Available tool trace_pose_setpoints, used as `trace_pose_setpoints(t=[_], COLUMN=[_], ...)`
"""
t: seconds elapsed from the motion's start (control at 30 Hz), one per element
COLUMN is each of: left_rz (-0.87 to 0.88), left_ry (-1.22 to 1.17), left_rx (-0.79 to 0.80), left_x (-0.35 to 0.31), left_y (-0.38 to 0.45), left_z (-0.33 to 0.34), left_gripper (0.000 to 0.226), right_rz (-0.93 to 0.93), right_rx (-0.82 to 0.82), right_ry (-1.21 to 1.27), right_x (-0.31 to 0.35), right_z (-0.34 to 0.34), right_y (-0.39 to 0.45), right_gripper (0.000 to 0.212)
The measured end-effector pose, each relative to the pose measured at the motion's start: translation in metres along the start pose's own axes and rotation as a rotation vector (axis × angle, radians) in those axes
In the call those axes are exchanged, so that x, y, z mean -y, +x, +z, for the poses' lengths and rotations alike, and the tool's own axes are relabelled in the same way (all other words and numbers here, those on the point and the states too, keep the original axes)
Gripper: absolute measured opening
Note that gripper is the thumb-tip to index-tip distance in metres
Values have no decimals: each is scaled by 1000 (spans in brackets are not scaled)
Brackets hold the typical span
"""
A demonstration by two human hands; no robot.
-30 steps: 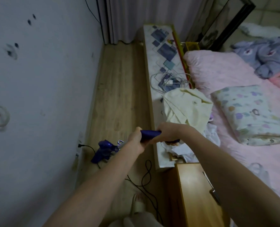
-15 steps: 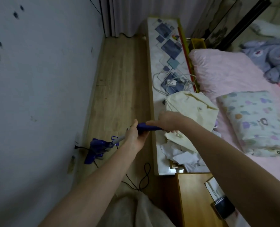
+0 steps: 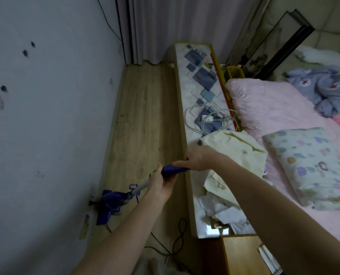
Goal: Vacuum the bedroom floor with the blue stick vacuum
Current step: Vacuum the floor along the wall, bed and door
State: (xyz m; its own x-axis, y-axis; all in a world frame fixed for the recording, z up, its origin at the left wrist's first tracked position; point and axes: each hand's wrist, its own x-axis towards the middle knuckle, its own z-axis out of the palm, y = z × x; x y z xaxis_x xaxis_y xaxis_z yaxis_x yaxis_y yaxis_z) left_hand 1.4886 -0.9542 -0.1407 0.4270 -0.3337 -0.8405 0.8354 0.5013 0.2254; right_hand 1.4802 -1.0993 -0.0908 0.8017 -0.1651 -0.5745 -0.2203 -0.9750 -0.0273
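Floor: A narrow strip of wood-plank floor (image 3: 145,124) runs between the marked grey wall (image 3: 46,116) and a long tiled ledge (image 3: 197,80), up to the curtain (image 3: 165,26) at the far end. No dust line or cleaned track shows on the boards, so how much has been covered cannot be read from them.
Bed: A pink mattress (image 3: 274,108) with a patterned pillow (image 3: 312,165) lies beyond the ledge, well apart from the work.
Vacuum: The blue stick vacuum (image 3: 113,201) stands with its head down at the base of the wall, at the near end of the strip, its pole slanting up to the hands.
Cord: A black power cord (image 3: 177,241) loops on the floor close behind the vacuum's head, near a wall socket (image 3: 91,199).
Left hand: The left hand (image 3: 161,183) wraps round the pole just below the blue grip.
Right hand: The right hand (image 3: 201,159) clasps the top end of the blue handle (image 3: 173,169), beside a cream cloth (image 3: 234,149) on the ledge.
Progress: Judged as under way: the whole stretch toward the curtain lies ahead of the head and likely remains, as does any floor out of view.
Watch for: The looped cord could snag the head on a backward pull.
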Motion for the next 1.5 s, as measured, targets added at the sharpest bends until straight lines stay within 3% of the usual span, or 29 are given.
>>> trace_pose_setpoints(t=[0.37, 0.83, 1.23, 1.5], left_rz=[65, 51, 58, 20], left_ry=[-11, -46, -64, 19], left_rx=[-53, -29, -98, -125], left_x=[13, 4, 9, 58], left_y=[7, -7, 4, -12], left_z=[12, 48, 19, 24], left_gripper=[51, 36, 44, 46], right_rz=[-66, -155, -148, -95], right_rx=[-48, -96, -12, 38], right_ry=[-29, -150, 12, 71], right_x=[-11, -20, -12, -40], right_z=[6, -42, -3, 22], right_y=[6, 7, 13, -25], right_gripper=[69, 67, 65, 66])
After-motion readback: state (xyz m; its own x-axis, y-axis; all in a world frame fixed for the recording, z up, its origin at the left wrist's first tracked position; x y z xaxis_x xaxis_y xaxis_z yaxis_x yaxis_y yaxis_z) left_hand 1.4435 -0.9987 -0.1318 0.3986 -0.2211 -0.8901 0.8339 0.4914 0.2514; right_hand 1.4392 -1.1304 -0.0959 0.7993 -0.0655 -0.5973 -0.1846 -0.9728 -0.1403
